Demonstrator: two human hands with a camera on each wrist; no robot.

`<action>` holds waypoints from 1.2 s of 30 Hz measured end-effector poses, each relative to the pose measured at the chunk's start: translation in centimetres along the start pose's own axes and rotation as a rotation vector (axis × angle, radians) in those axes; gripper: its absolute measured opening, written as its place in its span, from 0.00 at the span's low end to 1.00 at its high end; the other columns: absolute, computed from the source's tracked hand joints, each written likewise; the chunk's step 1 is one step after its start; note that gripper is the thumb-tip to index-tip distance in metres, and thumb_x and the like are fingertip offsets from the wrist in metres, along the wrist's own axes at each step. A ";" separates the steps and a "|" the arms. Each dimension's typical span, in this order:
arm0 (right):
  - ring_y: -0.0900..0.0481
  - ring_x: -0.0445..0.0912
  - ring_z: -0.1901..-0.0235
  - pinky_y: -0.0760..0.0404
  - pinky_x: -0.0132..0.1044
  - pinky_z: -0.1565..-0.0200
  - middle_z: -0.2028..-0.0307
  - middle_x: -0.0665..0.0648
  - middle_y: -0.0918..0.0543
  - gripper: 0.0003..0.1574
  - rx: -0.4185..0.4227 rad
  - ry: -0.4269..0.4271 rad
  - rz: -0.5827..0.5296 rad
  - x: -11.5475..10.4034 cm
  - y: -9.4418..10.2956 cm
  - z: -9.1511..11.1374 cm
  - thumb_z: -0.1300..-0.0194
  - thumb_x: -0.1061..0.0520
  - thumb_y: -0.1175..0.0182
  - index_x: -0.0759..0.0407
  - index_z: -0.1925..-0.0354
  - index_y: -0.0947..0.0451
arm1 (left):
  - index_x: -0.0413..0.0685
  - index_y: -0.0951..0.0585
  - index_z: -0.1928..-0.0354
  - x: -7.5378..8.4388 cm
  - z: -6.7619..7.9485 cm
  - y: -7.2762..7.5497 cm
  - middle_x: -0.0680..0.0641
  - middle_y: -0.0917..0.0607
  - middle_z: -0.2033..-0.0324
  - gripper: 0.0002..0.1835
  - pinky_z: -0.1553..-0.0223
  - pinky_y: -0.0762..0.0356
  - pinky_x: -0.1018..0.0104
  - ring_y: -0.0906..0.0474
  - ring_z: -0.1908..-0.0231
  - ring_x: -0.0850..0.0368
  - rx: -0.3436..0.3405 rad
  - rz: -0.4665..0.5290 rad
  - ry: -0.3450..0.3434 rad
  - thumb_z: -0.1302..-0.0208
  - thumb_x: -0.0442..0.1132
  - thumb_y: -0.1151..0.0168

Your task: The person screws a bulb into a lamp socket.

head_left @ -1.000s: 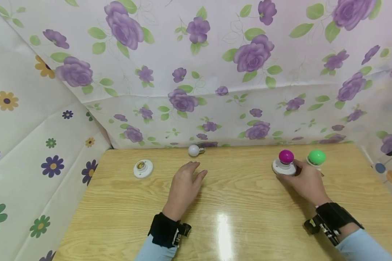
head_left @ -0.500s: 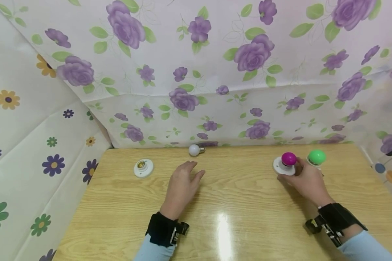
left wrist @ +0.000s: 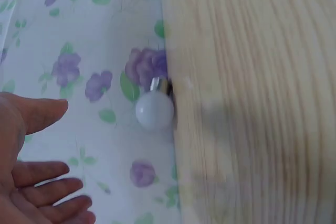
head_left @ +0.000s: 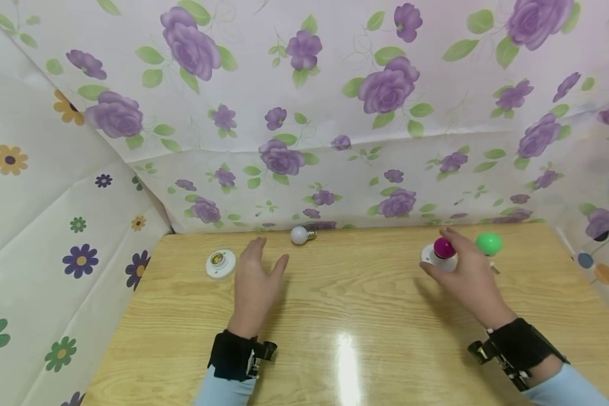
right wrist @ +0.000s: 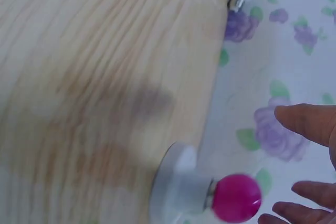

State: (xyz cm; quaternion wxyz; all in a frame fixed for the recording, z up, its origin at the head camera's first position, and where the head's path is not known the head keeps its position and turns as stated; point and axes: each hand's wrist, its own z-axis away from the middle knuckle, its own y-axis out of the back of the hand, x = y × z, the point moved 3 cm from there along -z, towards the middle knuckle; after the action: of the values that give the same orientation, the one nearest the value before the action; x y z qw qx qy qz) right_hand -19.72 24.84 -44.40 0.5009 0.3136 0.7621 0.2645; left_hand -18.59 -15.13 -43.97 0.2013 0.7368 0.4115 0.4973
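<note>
A magenta bulb (head_left: 444, 248) sits in a white round lamp holder (head_left: 428, 256) at the right of the table. Around it my right hand (head_left: 471, 281) hovers with thumb and fingers spread; the right wrist view shows the fingers apart from the magenta bulb (right wrist: 237, 198). My left hand (head_left: 254, 288) is held above the wood, fingers parted and nothing in them. Just left of that hand lies a white lamp holder (head_left: 220, 264) with a bare brass socket. A white bulb (head_left: 299, 235) lies on its side near the table's back edge, its metal screw base pointing right.
Beyond the right hand stands a green bulb (head_left: 489, 243), its base partly hidden by the hand. A flower-printed cloth (head_left: 335, 186) rises behind the wooden table (head_left: 365, 304), and another flowered sheet (head_left: 56, 225) hangs on the left.
My right hand has let go of the magenta bulb and its holder, the fingers opening and lifting. My left hand has moved left, towards the bare lamp holder. The magenta bulb tilts slightly right of its first position.
</note>
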 end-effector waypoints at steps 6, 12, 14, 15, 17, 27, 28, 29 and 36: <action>0.38 0.58 0.39 0.32 0.54 0.47 0.36 0.63 0.37 0.43 -0.085 0.077 -0.011 -1.6 -1.1 -0.1 0.45 0.43 0.34 0.61 0.37 0.34 | 0.37 0.35 0.36 -1.9 -0.5 1.4 0.39 0.32 0.41 0.40 0.41 0.39 0.53 0.40 0.39 0.45 0.077 -0.026 0.064 0.44 0.55 0.36; 0.42 0.56 0.37 0.35 0.54 0.44 0.35 0.59 0.38 0.42 -0.218 0.092 -0.016 -2.4 -2.3 -0.1 0.43 0.41 0.36 0.57 0.36 0.35 | 0.36 0.40 0.34 -3.9 -0.7 2.2 0.36 0.37 0.39 0.47 0.44 0.37 0.50 0.43 0.39 0.41 0.086 -0.049 0.162 0.47 0.59 0.35; 0.42 0.57 0.37 0.34 0.54 0.44 0.35 0.59 0.38 0.42 -0.229 0.103 0.001 -2.5 -2.6 -0.1 0.43 0.41 0.36 0.57 0.36 0.35 | 0.36 0.41 0.33 -4.6 -0.8 2.4 0.35 0.38 0.39 0.50 0.43 0.38 0.49 0.44 0.38 0.40 0.083 -0.062 0.188 0.48 0.61 0.35; 0.42 0.57 0.37 0.34 0.54 0.44 0.35 0.59 0.38 0.42 -0.231 0.106 0.009 -2.6 -2.7 -0.1 0.43 0.41 0.36 0.57 0.36 0.35 | 0.36 0.42 0.33 -5.0 -0.9 2.5 0.35 0.38 0.39 0.50 0.43 0.38 0.49 0.43 0.39 0.40 0.084 -0.068 0.199 0.49 0.62 0.35; 0.41 0.57 0.37 0.34 0.54 0.45 0.35 0.60 0.37 0.42 -0.235 0.119 0.017 -2.7 -2.8 -0.2 0.44 0.42 0.35 0.58 0.36 0.35 | 0.36 0.41 0.33 -5.8 -1.0 2.6 0.36 0.35 0.41 0.51 0.45 0.36 0.49 0.40 0.41 0.41 0.085 -0.066 0.229 0.50 0.63 0.34; 0.40 0.58 0.39 0.35 0.55 0.44 0.38 0.61 0.34 0.40 -0.244 0.153 0.021 -3.2 -3.0 -0.2 0.43 0.44 0.35 0.61 0.38 0.34 | 0.35 0.43 0.33 -9.5 -1.5 2.7 0.34 0.36 0.39 0.58 0.43 0.38 0.49 0.41 0.40 0.38 0.006 -0.085 0.388 0.57 0.68 0.34; 0.40 0.58 0.39 0.35 0.55 0.44 0.38 0.61 0.34 0.40 -0.246 0.152 0.023 -3.2 -3.0 -0.2 0.43 0.44 0.36 0.61 0.38 0.33 | 0.34 0.43 0.33 -9.8 -1.6 2.7 0.33 0.37 0.39 0.59 0.43 0.38 0.48 0.41 0.40 0.37 -0.006 -0.091 0.401 0.57 0.69 0.34; 0.40 0.58 0.39 0.35 0.55 0.44 0.38 0.61 0.34 0.40 -0.250 0.150 0.023 -3.1 -3.0 -0.1 0.42 0.44 0.36 0.61 0.38 0.34 | 0.33 0.43 0.33 -10.1 -1.6 2.7 0.33 0.37 0.39 0.60 0.43 0.38 0.48 0.42 0.40 0.36 -0.018 -0.093 0.414 0.57 0.69 0.34; 0.40 0.57 0.38 0.35 0.54 0.43 0.38 0.60 0.34 0.40 -0.253 0.148 0.033 -2.9 -3.2 0.0 0.42 0.42 0.36 0.59 0.38 0.33 | 0.32 0.47 0.32 -11.6 -1.8 2.8 0.30 0.42 0.38 0.63 0.42 0.41 0.46 0.46 0.39 0.33 -0.067 -0.076 0.483 0.59 0.69 0.33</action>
State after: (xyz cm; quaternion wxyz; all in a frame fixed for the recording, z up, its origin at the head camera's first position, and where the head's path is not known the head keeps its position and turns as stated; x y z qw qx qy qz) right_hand -19.51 20.56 -44.97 0.4745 0.2398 0.7523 0.3891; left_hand -21.00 -26.29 -47.82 0.1401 0.5736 0.4582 0.6644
